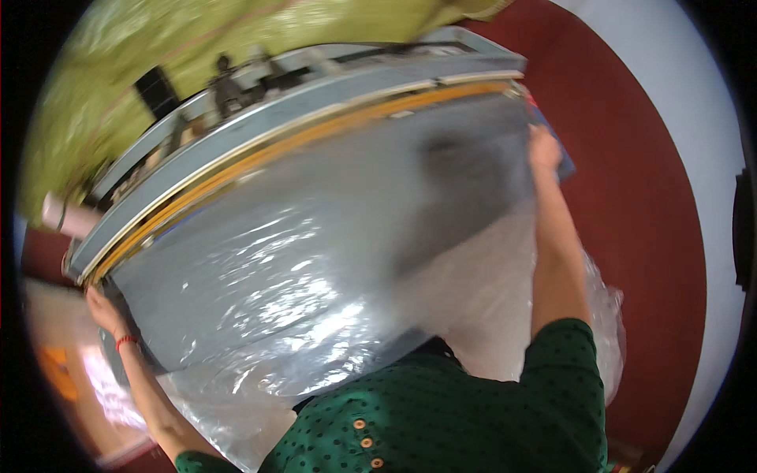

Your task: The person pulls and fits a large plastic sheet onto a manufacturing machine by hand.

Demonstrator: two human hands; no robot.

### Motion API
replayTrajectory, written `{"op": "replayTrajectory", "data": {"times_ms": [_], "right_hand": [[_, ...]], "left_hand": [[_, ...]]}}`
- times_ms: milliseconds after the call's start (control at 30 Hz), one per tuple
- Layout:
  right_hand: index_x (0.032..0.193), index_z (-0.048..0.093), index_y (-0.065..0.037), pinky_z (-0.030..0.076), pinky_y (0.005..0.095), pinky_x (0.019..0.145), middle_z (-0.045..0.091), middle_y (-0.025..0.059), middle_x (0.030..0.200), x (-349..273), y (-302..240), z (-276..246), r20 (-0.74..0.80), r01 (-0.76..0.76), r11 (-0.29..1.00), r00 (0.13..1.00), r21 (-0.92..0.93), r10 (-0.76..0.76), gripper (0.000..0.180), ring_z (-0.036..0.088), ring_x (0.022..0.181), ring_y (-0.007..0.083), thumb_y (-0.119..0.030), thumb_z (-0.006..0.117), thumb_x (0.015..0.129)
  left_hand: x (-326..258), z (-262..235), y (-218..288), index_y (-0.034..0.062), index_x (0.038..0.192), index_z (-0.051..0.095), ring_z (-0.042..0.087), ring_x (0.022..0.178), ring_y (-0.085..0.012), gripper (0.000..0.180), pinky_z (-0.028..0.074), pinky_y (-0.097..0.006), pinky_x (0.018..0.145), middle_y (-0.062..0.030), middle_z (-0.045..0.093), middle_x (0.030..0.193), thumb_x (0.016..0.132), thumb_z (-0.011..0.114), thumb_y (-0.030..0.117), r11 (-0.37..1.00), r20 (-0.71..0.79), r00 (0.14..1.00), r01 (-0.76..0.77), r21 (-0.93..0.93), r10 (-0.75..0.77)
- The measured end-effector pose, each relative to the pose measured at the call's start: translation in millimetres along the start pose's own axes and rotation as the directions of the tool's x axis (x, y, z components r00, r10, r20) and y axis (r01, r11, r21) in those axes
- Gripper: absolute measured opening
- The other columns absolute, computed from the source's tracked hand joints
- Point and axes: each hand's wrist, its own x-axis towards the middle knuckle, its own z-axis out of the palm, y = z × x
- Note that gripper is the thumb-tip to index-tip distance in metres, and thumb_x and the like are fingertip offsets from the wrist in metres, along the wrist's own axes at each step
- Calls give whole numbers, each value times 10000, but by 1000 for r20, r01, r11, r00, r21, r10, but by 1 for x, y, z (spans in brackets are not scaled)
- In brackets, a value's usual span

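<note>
A wide clear plastic sheet [315,268] lies spread over the grey machine bed [260,142] in front of me, reaching up to its yellow sealing bar [315,134] and spilling down over my green top [441,410]. The sheet stretches between my two hands. My right hand [544,150] grips its far right edge near the bar's end; the fingers look closed on the film, though blurred. My left hand [102,303] holds the near left corner, fingers curled at the bed's edge.

Red floor [654,205], pale wall [694,94]
</note>
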Motion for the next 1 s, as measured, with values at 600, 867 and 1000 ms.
{"op": "replayTrajectory", "data": {"times_ms": [600,867,1000], "right_hand": [[881,574,-37,444,459,706,615,203,820,7,17,7,-50,6,988,999,154,2,327,590,819,370,-333,434,871],[1009,583,-126,431,461,799,592,153,1017,17,19,3,136,-45,986,990,161,23,362,548,974,347,-404,394,876],[1030,573,-147,427,475,790,581,153,1044,8,19,-2,125,-19,996,992,87,8,378,539,982,353,-435,397,860]], "left_hand": [[-494,79,418,38,1300,318,550,966,-178,543,429,-287,829,-162,589,1010,841,556,204,783,724,-302,198,-589,621],[-308,-31,344,-22,909,576,631,776,-239,141,501,-338,703,-135,617,915,779,614,14,587,575,-287,677,-443,766],[-239,-95,290,48,881,552,568,622,-216,242,455,-315,652,-75,571,662,668,640,-27,916,916,85,-129,-381,393]]}}
